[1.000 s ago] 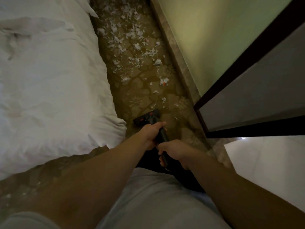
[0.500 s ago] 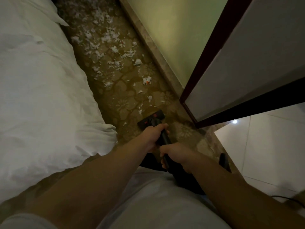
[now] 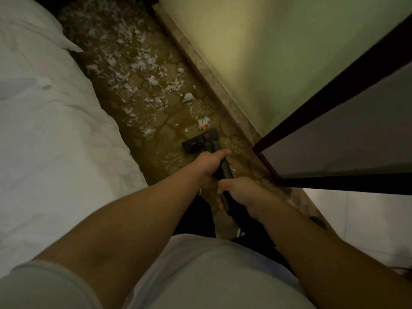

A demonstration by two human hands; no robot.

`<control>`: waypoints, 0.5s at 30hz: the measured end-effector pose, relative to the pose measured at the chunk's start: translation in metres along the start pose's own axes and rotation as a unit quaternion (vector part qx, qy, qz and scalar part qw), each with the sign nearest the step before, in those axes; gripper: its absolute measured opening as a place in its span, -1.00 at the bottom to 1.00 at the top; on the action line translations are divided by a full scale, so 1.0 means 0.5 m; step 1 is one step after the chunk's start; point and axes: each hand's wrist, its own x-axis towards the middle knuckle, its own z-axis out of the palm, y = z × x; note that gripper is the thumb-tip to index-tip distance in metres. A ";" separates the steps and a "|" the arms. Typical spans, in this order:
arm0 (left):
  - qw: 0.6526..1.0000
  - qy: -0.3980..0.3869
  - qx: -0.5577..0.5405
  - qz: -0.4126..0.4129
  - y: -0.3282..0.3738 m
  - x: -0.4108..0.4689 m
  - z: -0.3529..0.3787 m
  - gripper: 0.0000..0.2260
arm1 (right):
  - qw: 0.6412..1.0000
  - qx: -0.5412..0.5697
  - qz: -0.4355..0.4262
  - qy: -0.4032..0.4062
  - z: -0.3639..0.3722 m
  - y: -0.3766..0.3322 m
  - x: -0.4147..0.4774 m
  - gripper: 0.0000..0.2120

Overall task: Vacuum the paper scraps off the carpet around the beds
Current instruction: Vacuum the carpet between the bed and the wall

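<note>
White paper scraps (image 3: 142,63) lie scattered over the patterned brown carpet (image 3: 169,121) in the narrow strip between bed and wall. The black vacuum head (image 3: 199,141), with red marks on top, sits flat on the carpet just short of the nearest scraps (image 3: 203,123). Its dark wand (image 3: 224,171) runs back toward me. My left hand (image 3: 208,165) grips the wand higher up, close to the head. My right hand (image 3: 239,195) grips it lower down, nearer my body.
A bed with white bedding (image 3: 55,130) fills the left side. A stone skirting (image 3: 214,79) and pale green wall (image 3: 267,52) bound the strip on the right. A dark-framed open door (image 3: 334,134) juts in at right, with white tiled floor (image 3: 367,219) beyond.
The vacuum head has been pushed forward along the carpet, over the loose scraps just ahead of it, up close to the denser scraps. Both hands kept their grip on the wand.
</note>
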 end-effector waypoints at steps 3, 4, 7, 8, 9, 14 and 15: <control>1.000 -0.003 0.014 -0.002 0.099 0.033 -0.065 -0.71 | 1.000 0.018 0.006 0.009 0.048 -0.101 0.038 -0.90; 1.000 -0.002 0.017 0.000 0.131 0.043 -0.082 -0.69 | 1.000 0.021 0.007 0.010 0.060 -0.133 0.050 -0.91; 1.000 -0.004 0.030 0.006 0.214 0.069 -0.122 -0.67 | 0.999 0.041 -0.007 0.012 0.087 -0.219 0.074 -0.94; 1.000 -0.004 0.026 0.010 0.237 0.076 -0.132 -0.66 | 0.999 0.044 -0.013 0.012 0.093 -0.243 0.082 -0.95; 1.000 -0.001 0.021 0.014 0.258 0.083 -0.141 -0.64 | 0.999 0.043 -0.018 0.013 0.099 -0.265 0.088 -0.94; 1.000 0.007 0.021 0.011 0.312 0.100 -0.172 -0.68 | 0.999 0.025 -0.028 0.012 0.109 -0.323 0.108 -0.91; 1.000 0.006 0.020 0.011 0.315 0.102 -0.173 -0.67 | 0.999 0.025 -0.028 0.014 0.109 -0.325 0.106 -0.90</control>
